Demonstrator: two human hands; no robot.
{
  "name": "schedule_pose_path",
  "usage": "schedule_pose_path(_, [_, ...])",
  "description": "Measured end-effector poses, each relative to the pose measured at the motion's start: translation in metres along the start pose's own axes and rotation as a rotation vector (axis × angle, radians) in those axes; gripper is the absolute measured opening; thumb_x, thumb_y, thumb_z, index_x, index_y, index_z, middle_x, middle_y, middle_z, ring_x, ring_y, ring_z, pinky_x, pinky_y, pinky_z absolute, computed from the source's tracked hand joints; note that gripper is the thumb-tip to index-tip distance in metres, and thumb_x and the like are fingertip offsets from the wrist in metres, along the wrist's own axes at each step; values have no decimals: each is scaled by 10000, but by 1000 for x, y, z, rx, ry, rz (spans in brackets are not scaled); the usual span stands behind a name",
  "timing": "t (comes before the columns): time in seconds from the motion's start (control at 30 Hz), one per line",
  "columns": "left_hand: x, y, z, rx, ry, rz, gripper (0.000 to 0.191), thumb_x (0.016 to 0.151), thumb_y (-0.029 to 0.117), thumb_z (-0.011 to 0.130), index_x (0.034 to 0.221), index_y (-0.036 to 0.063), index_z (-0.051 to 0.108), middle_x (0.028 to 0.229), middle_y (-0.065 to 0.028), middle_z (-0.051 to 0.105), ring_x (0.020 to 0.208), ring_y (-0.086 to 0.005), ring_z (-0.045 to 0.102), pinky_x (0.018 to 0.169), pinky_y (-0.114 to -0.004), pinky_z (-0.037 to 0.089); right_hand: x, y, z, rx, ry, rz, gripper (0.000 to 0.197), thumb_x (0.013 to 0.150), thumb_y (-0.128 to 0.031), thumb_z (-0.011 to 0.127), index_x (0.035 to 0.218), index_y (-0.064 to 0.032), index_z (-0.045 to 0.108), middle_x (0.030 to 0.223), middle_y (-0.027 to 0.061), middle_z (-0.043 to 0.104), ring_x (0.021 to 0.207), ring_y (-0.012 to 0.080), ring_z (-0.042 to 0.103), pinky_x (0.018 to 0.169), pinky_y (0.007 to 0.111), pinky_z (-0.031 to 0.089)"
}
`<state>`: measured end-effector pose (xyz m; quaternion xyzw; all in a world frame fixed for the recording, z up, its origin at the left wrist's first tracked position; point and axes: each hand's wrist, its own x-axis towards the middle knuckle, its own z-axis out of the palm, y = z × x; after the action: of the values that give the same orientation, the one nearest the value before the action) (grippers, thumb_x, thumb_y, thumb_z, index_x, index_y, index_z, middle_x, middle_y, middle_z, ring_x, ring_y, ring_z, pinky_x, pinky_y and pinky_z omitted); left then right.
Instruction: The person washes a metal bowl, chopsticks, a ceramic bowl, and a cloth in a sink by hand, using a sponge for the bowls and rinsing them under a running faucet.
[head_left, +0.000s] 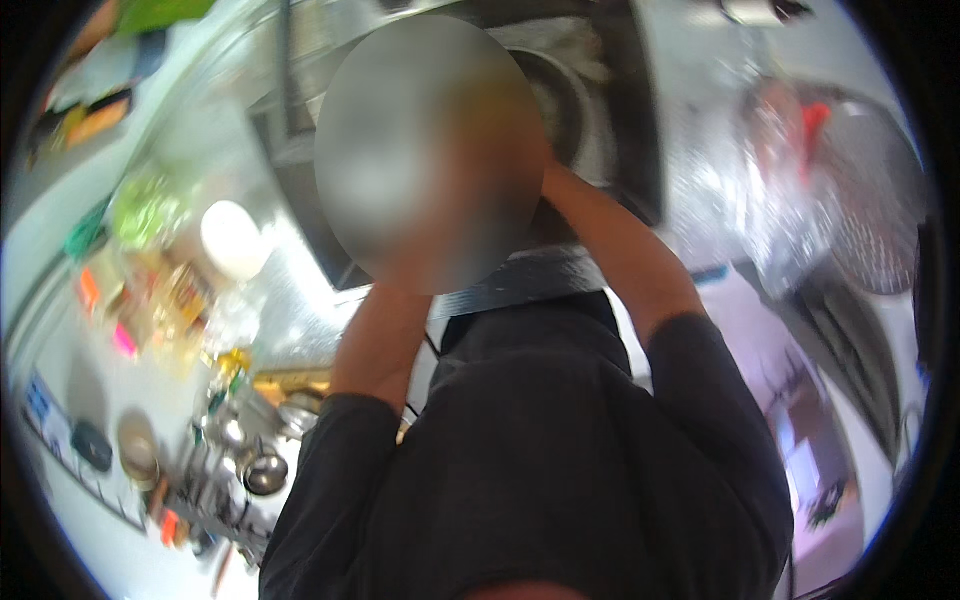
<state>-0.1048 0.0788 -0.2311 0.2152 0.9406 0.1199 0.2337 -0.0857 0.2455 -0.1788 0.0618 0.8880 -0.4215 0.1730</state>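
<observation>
A large blurred oval covers both of my hands and whatever they hold or touch. My left and right forearms reach up into it from the two sides of my dark shirt. Just right of the oval, a round pan or pan-like vessel (596, 112) shows in part on a dark surface (637, 97) that looks like a stove top. Whether my fingers touch this vessel cannot be told.
On the metal counter (300, 330) at left are a white oval object (232, 240), a green plastic bag (146, 210) and several packets. Metal utensils (266, 472) hang or stand at lower left. Clear plastic (787, 217) and a perforated metal tray (877, 240) lie at right.
</observation>
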Motion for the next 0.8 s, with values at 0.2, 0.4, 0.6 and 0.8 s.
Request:
schedule_pose_path(0.2, [14, 95, -52, -833, 115, -384, 735, 872, 525, 528, 1295, -41, 328, 1181, -351, 538, 1079, -462, 573, 932, -469, 461, 2, 8, -5, 1232, 24, 547, 281, 941, -216, 520, 1203, -119, 546, 1097, 85, 598, 943, 194, 579, 791, 336, 515])
schedule_pose_path(0.4, [30, 76, -79, -741, -38, -589, 655, 903, 501, 443, 1216, -71, 381, 834, -250, 666, 643, -376, 672, 741, -449, 536, 9, 71, -5, -444, 190, -200, 329, 898, -214, 559, 1205, -96, 554, 1132, 167, 590, 978, 327, 614, 800, 418, 525])
schedule_pose_path(0.6, [36, 87, -120, -616, -234, -617, 752, 919, 563, 396, 1283, -95, 404, 1197, -348, 551, 1166, -466, 527, 976, -493, 429, -13, 45, -28, -326, -298, -127, 487, 840, -181, 618, 1310, -112, 509, 1231, 192, 545, 1060, 413, 562, 954, 485, 444])
schedule_pose_path(0.8, [41, 62, -89, -593, -271, -448, 754, 915, 544, 426, 1347, -72, 367, 1288, -319, 505, 1223, -440, 488, 1018, -492, 389, -41, 35, -40, -357, -198, -286, 566, 845, -167, 612, 1387, -152, 449, 1329, 169, 513, 1141, 393, 539, 994, 468, 423])
